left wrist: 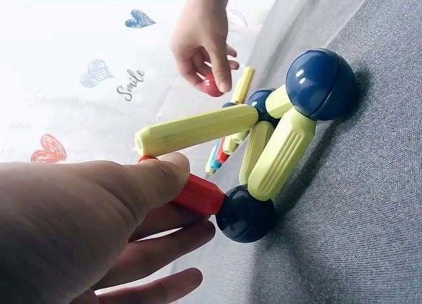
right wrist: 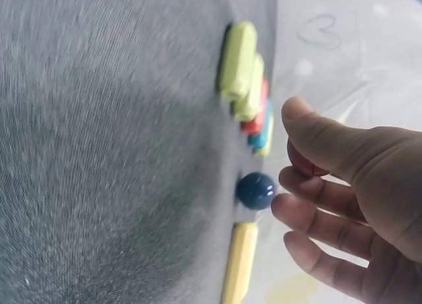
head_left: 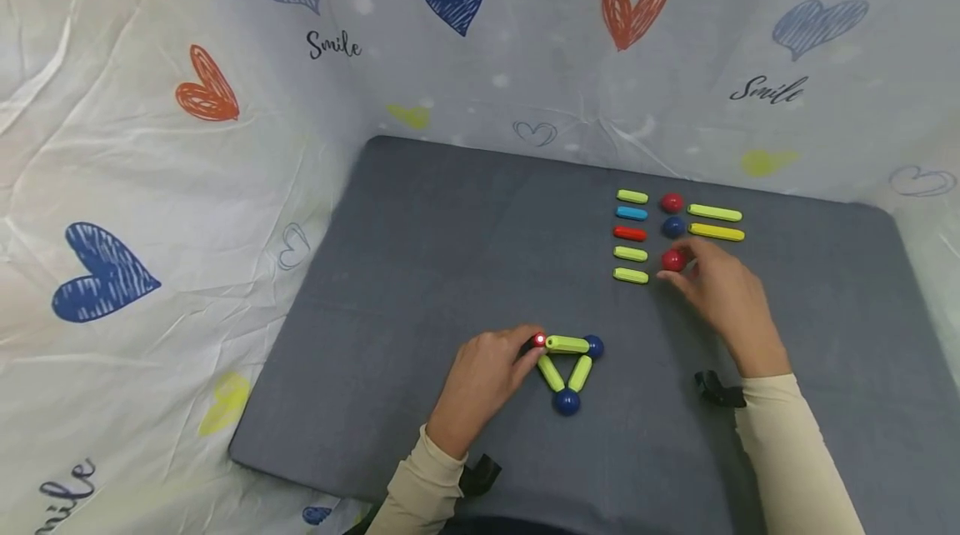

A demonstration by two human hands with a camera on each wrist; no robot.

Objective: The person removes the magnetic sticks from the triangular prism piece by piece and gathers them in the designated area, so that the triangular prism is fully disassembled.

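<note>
Sitting in both hands: red stick, red ball

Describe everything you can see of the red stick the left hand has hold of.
The red stick is short and straight with faceted sides, and looks like plastic. It stands roughly upright, pinched by the left hand, whose thumb and fingers hide much of it. Its lower end meets a dark blue ball; the head view shows its upper end as a red ring with a pale centre. A yellow-green stick ends right by its top, but whether they touch is unclear.
</note>
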